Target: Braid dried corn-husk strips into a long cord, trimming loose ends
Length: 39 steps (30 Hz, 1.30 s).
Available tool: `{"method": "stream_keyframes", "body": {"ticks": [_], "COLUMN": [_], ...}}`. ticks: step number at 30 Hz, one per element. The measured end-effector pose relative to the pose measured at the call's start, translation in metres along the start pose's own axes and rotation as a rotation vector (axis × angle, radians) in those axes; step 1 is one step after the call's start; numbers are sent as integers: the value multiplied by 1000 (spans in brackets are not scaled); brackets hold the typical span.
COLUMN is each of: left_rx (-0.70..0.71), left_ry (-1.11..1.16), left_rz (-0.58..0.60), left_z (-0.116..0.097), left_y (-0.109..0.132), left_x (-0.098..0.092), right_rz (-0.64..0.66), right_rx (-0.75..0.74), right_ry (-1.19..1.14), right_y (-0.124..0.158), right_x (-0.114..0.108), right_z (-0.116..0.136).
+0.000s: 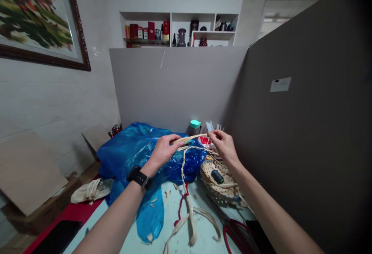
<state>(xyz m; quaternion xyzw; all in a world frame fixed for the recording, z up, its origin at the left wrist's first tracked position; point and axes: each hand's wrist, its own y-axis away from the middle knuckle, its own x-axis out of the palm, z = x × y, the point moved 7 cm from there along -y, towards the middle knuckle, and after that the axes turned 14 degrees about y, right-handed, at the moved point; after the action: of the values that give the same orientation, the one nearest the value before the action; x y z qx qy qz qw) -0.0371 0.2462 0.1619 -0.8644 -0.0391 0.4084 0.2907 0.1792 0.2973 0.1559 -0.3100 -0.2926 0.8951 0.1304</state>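
A thin bundle of pale straw strands [192,138] stretches between my hands above the table. My left hand [166,149], with a black watch on its wrist, is closed around the left part of the bundle. The fingertips of my right hand [223,145] pinch its right end. A plaited straw braid [183,167] loops below the strands and hangs to the table. Red string [180,207] is tied near its lower part, where flat loose ends [192,227] spread out. Beneath my right hand sits a woven basket [207,172] with a dark thread spool [217,176] in it.
A large blue plastic bag [130,149] fills the table's back left. Red-handled scissors [236,234] lie at the front right, a phone [58,236] at the front left. A bottle with a turquoise lid [195,124] stands behind my hands. Grey partitions [180,87] rise behind and right.
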Motion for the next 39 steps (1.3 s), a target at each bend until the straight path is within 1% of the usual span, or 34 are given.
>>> {"method": "stream_keyframes", "body": {"ticks": [2,4,7,11,13,15,19,25,30,32,36,39], "left_rx": [-28,-62,-105,-147,-156,-158,-139,-67,-6,36,113,139], "left_ry": [-79,-178,-298,-370,-377,-370,-335,-302,-275,-252,-208,-192], "left_rz": [-31,-69,-51,23,18,-11,-90,-166,-197,-189,-158,-179], "left_z": [6,16,36,60,66,68,62,40,32,29,20,14], "left_y": [2,3,5,3,-2,-7,-17,-26,-34,-37,-45,-50], "left_x": [0,0,6,14,15,13,10,6,0,1,5,2], "right_rz": [-24,-50,-50,-7,7,18,80,176,392,442,481,455], "right_rx": [-18,-39,-72,-67,-50,-29,2,-5,-51,-72,-62,-53], "right_ry": [48,108,198,280,300,307,275,171,36,-18,-108,-160], "right_y": [-3,-7,-12,-19,-22,-24,-25,-30,-32,-32,-35,-41], "right_x": [-3,-6,-3,11,17,22,41,76,114,128,147,149], "right_z": [3,4,1,-18,-28,-37,-44,-37,-21,-13,2,10]}}
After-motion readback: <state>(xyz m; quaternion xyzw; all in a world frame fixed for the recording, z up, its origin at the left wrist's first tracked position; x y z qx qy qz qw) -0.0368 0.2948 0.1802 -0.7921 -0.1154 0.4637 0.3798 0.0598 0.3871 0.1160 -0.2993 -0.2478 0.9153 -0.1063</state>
